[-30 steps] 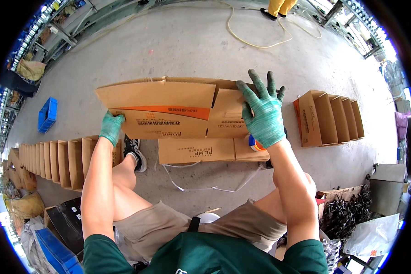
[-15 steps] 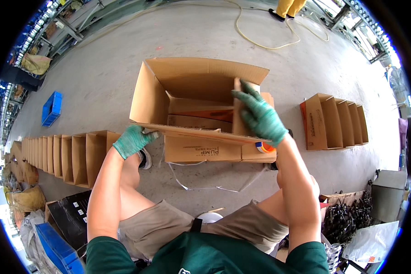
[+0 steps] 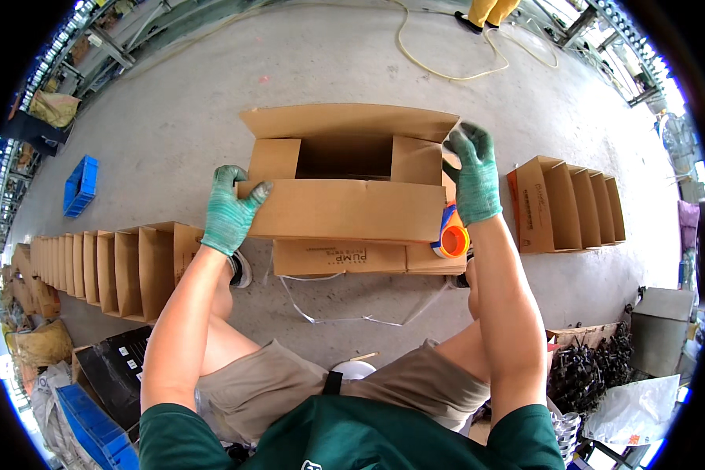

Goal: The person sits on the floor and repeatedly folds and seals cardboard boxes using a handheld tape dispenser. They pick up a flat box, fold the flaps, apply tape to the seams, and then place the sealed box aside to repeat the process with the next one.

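A brown cardboard box (image 3: 345, 209) faces me on a stack of flat cardboard (image 3: 329, 258). Its two short end flaps are folded inward, the near long flap slopes toward me, and the far long flap (image 3: 348, 119) stands up. My left hand (image 3: 235, 210), in a green glove, grips the left end of the near flap, thumb over its corner. By the right end of the far flap is my gloved right hand (image 3: 476, 174), fingers bent and apart, holding nothing that shows. Just below it, an orange and blue tape dispenser (image 3: 452, 237) lies on the stack.
A long row of open boxes (image 3: 125, 270) stands at left, a shorter row (image 3: 568, 205) at right. A blue crate (image 3: 81, 186) is farther left. White strapping (image 3: 352, 317) loops over the floor before my feet. A hose (image 3: 446, 76) and a person's legs (image 3: 491, 12) are at the far side.
The box's short end flaps have gone inward, and the near flap now shows its broad face. My left hand has risen to that flap's corner; my right hand has moved outward to the right.
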`<action>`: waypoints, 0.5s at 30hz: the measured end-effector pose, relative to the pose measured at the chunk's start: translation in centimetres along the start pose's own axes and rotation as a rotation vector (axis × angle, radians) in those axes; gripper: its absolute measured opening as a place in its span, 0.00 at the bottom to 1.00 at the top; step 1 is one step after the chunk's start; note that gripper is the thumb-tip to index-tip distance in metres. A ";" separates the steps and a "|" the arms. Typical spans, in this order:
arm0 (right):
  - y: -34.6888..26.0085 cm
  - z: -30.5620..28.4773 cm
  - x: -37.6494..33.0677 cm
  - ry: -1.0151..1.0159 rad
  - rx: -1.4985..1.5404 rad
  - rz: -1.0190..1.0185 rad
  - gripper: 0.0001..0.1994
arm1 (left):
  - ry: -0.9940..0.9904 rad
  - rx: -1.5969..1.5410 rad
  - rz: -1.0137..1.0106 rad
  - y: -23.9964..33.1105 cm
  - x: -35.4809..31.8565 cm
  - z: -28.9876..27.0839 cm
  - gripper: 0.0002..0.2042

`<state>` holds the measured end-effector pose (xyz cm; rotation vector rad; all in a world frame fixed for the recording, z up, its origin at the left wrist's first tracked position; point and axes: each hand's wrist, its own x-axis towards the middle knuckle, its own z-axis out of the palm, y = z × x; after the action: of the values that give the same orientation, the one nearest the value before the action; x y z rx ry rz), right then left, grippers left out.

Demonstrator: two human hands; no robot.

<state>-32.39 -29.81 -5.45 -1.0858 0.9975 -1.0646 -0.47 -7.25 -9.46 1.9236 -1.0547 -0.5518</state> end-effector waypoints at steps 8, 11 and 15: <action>3.2 -1.6 -0.4 -0.410 -0.503 -0.166 0.16 | 0.011 -0.296 0.103 0.6 0.2 1.6 0.41; 4.0 -1.3 -2.3 -0.397 -0.623 -0.294 0.19 | 0.018 -0.152 0.088 0.9 -0.1 1.4 0.35; 3.7 -0.9 -2.7 -0.414 -0.580 -0.263 0.22 | -0.012 -0.124 0.035 -0.4 -0.1 0.9 0.31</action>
<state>-33.22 -26.81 -8.99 -1.8672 0.8546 -0.7129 -0.95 -7.42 -10.30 1.7926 -1.0351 -0.5966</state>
